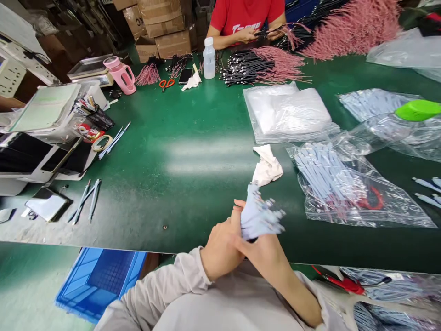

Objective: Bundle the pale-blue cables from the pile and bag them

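Note:
A bundle of light blue sleeved cables [260, 214] is held close to my body at the table's near edge, its end tips fanned out and slightly blurred. My left hand [223, 241] wraps round the bundle from the left. From the other side, my right hand [263, 250] closes on its lower part, the thumb crossing over my left hand. The bundle's lower end is hidden by my hands. Just beyond it lies a crumpled white tissue [267, 165]. Right of that, a clear zip bag [389, 207] holds more light blue cables [320, 172].
Folded plastic bags [287, 112] lie farther back. A bottle with a green part [418, 110] rests across bags at right. Loose cables [82, 202] and a phone [48, 202] are at left. A co-worker in a red shirt [246, 18] handles black-and-pink wires opposite. A blue crate [99, 280] stands below.

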`<state>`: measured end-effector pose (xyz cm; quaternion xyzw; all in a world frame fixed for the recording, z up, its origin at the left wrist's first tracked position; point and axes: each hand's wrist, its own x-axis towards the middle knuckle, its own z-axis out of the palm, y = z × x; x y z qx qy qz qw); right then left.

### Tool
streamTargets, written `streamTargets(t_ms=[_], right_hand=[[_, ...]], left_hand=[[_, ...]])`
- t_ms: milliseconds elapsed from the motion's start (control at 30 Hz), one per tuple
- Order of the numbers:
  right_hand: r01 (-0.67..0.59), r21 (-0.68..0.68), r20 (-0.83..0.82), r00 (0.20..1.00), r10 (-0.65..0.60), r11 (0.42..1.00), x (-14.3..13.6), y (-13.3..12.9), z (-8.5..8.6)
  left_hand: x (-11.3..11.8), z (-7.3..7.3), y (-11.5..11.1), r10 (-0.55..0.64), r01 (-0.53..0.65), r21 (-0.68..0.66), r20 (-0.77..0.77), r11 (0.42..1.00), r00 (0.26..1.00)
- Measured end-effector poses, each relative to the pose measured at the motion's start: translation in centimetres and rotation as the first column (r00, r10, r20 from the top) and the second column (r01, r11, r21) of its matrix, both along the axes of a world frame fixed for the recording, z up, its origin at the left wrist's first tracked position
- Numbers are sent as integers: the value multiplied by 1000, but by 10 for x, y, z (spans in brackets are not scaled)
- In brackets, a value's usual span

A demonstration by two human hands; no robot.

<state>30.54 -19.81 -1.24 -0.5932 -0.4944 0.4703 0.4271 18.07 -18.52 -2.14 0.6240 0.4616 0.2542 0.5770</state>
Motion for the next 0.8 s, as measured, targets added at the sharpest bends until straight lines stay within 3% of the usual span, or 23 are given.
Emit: streamTargets(t_ms=[67,133,200,267,333,433,600,800], right_hand=[[-3,-23,-46,999,2,1000,4,6,4],[-116,-128,-317,946,70,985,10,11,7],[-304,-209,-584,801,131,929,15,13,9],[-408,-212,-703,695,151,888,16,13,10],[-390,-200,-721,680,134,899,14,11,7],[-313,-276,-683,729,44,909,11,6,-3],[-380,-342,-732,681,9,859,11,0,-16],[-373,-277,-756,653,38,886,10,2,-12]], left_hand=[[2,1,1,-24,24,-14,-28,1000,999],[1,2,2,-138,164,-190,140,968,980],[-2,0,2,-194,374,-396,424,839,884],[-5,-4,-1,-134,501,-499,601,707,788],[-6,-8,-7,-61,478,-532,622,698,781],[-8,-13,-17,38,349,-535,583,769,811],[-15,-17,-24,195,333,-651,601,682,775],[-20,-23,-24,211,324,-665,592,672,777]])
